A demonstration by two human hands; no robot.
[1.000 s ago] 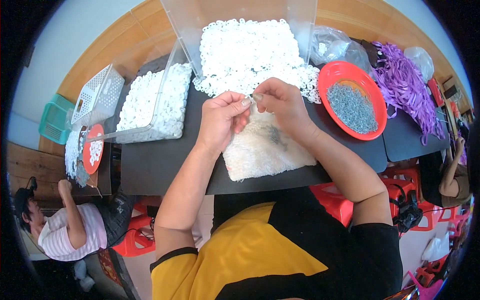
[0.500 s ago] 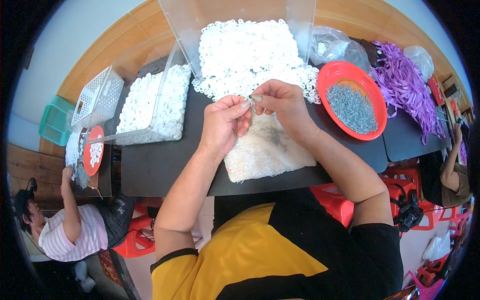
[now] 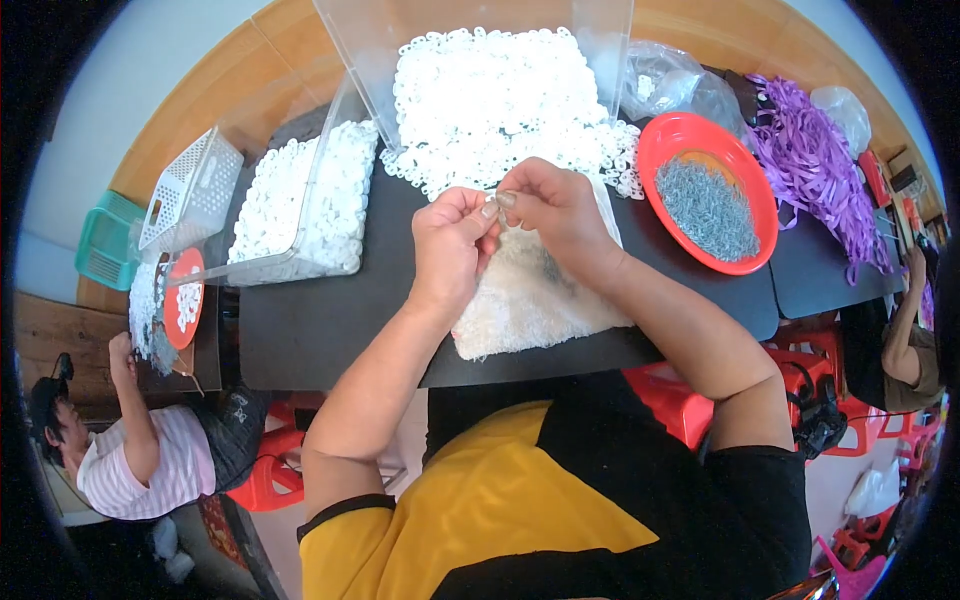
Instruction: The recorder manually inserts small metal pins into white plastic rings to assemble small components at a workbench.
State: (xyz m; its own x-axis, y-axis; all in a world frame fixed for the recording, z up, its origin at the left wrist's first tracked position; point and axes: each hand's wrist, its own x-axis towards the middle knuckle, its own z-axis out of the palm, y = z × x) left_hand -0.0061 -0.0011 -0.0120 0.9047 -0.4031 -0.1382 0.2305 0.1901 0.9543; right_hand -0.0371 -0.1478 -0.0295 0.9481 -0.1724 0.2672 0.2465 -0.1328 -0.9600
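Note:
My left hand (image 3: pixel 448 235) and my right hand (image 3: pixel 562 210) meet fingertip to fingertip above a cream cloth (image 3: pixel 540 315). Thumb and forefinger of the left pinch a small white plastic piece (image 3: pixel 491 197), mostly covered by the fingers. The right thumb and forefinger are pressed together against it; whatever they hold is too small to make out. Just beyond the hands, many white looped plastic pieces (image 3: pixel 490 95) spill from a clear bin (image 3: pixel 345 30) lying open towards me. To the right, a red bowl (image 3: pixel 652 150) holds a heap of small grey metal pins (image 3: pixel 708 210).
A second clear bin (image 3: pixel 290 272) of white pieces stands left on the dark table (image 3: pixel 330 345). Farther left are a white basket (image 3: pixel 195 190), a green basket (image 3: pixel 108 240) and a seated person (image 3: pixel 150 455). Purple ribbons (image 3: pixel 810 170) lie at right, near another person (image 3: pixel 905 350).
My hands stay pinched together, with the right fingers turned slightly over the left ones. The person at left has raised a hand a little. The view has shifted slightly.

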